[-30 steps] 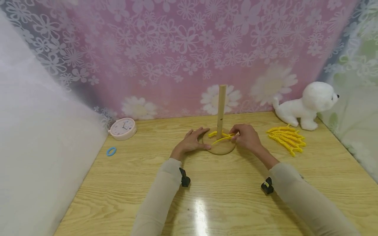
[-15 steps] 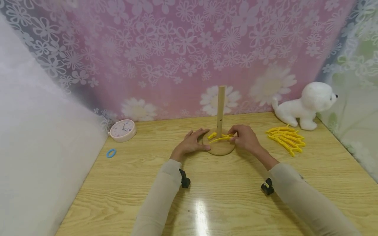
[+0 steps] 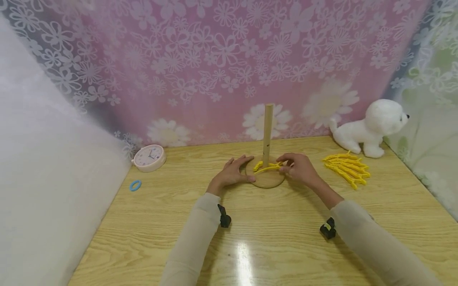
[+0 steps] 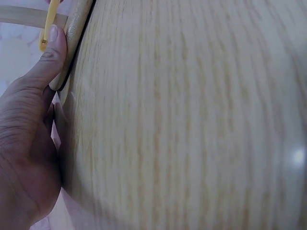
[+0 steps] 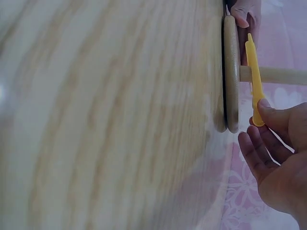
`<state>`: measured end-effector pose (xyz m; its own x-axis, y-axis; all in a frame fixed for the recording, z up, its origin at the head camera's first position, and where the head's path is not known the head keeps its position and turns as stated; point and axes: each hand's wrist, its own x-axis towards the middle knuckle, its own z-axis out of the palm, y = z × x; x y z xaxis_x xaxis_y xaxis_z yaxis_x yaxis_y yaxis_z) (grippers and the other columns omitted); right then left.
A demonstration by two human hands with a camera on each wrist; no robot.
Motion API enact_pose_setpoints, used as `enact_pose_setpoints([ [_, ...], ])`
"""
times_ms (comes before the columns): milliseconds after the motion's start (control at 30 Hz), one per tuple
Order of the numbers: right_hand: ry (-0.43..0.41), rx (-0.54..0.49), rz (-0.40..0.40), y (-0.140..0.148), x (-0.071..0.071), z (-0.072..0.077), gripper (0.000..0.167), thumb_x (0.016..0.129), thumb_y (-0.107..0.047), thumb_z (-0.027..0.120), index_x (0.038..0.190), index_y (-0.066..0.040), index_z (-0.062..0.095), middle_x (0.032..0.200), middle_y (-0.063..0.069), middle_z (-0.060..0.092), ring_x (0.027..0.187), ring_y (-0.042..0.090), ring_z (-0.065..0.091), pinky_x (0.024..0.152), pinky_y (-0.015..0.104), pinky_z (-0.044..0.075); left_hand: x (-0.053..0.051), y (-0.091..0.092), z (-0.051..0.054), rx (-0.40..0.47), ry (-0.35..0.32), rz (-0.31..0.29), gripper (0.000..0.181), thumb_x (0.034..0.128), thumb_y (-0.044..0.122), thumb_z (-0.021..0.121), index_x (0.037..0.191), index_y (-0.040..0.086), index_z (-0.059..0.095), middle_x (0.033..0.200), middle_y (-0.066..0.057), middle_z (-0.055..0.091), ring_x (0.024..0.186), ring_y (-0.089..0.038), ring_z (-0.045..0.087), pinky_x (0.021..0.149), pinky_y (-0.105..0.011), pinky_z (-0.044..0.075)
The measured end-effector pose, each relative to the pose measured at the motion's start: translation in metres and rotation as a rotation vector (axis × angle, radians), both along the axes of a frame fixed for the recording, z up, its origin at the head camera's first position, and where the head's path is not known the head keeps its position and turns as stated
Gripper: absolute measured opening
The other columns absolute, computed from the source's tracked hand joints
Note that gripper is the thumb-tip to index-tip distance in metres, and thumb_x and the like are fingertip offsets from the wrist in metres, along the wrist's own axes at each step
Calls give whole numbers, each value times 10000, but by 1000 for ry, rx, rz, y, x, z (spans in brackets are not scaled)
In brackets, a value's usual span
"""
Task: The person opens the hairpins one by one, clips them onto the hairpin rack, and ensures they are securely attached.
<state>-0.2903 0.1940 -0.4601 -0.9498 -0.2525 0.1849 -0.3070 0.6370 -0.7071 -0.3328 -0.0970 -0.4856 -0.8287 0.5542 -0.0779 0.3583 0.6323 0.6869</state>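
Near the middle of the table, a round wooden base (image 3: 267, 182) carries an upright wooden rod (image 3: 267, 131) with small dark holes low down. My left hand (image 3: 231, 173) holds the base at its left rim; in the left wrist view, the thumb (image 4: 50, 52) lies over the rim. My right hand (image 3: 299, 169) pinches one end of a curved yellow plastic piece (image 3: 267, 169) by the rod. In the right wrist view, thumb and fingertips grip the end of the yellow piece (image 5: 254, 72), which stands across the rod just above the base. Whether it touches the rod is unclear.
A fan of several yellow plastic pieces (image 3: 346, 169) lies to the right, before a white plush dog (image 3: 372, 129). On the left are a pink clock (image 3: 148, 158) and a small blue ring (image 3: 135, 185). A floral curtain (image 3: 214, 71) hangs behind.
My right hand has shifted slightly down and right, still pinching the yellow piece, whose angle has changed a little. The left hand stays at the base.
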Motion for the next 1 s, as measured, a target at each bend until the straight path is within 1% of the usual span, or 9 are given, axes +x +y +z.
enact_pose_setpoints([
  [133,-39,-35,-11,3,5,-1,321,977,-72,732,1288,2,698,1213,189,721,1025,353,680,834,490,587,2,0,-2,7,-14,-8,921,896,490,807,1653,302,317,1747,-49,144,1612,-324,-49,1296,-517,-38],
  [233,-75,-56,-26,7,9,1,333,1012,-134,702,1319,-6,680,1227,193,712,1070,362,670,857,492,590,3,1,-3,13,-15,-18,924,897,490,807,1654,294,316,1747,-58,145,1611,-331,-47,1294,-532,-29],
  [433,-140,-132,7,22,20,17,425,1054,-272,653,1409,-42,619,1374,185,639,1201,360,597,952,524,536,1,1,-1,15,11,-5,919,895,490,808,1651,281,329,1743,-73,162,1611,-344,-30,1294,-538,-23],
  [533,-163,-161,21,33,29,23,479,1054,-290,652,1464,-55,573,1439,189,598,1238,352,579,981,493,527,0,0,0,6,12,1,916,894,484,812,1649,289,331,1742,-70,167,1613,-335,-22,1297,-520,-28],
  [667,-191,-176,6,51,39,27,551,1055,-334,643,1519,-67,515,1472,188,574,1236,267,577,961,347,545,1,-1,1,7,-12,9,914,893,485,813,1648,311,328,1745,-44,158,1613,-326,-49,1297,-517,-30],
  [767,-205,-196,-14,66,47,27,589,1054,-365,637,1535,-57,492,1477,212,557,1160,97,601,919,267,561,2,-1,0,15,-27,11,911,896,489,807,1649,312,325,1747,-32,147,1611,-325,-69,1295,-527,-31],
  [833,-217,-203,-25,77,52,27,606,1057,-365,630,1548,-48,469,1482,225,541,1098,-1,604,908,252,570,3,-1,0,21,-27,10,908,899,487,806,1649,306,326,1748,-37,146,1610,-329,-70,1292,-548,-22],
  [900,-217,-213,-38,89,55,26,608,1059,-355,629,1551,-42,459,1458,174,563,1047,-62,605,894,242,577,3,-1,1,26,-27,9,907,899,489,804,1648,305,328,1748,-36,145,1610,-332,-69,1289,-562,-14],
  [1000,-205,-229,-59,107,61,25,592,1054,-298,649,1544,-27,457,1371,-30,625,1018,11,654,842,279,605,3,-1,2,34,-27,11,910,895,488,809,1647,307,330,1748,-36,146,1610,-332,-69,1288,-570,-10],
])
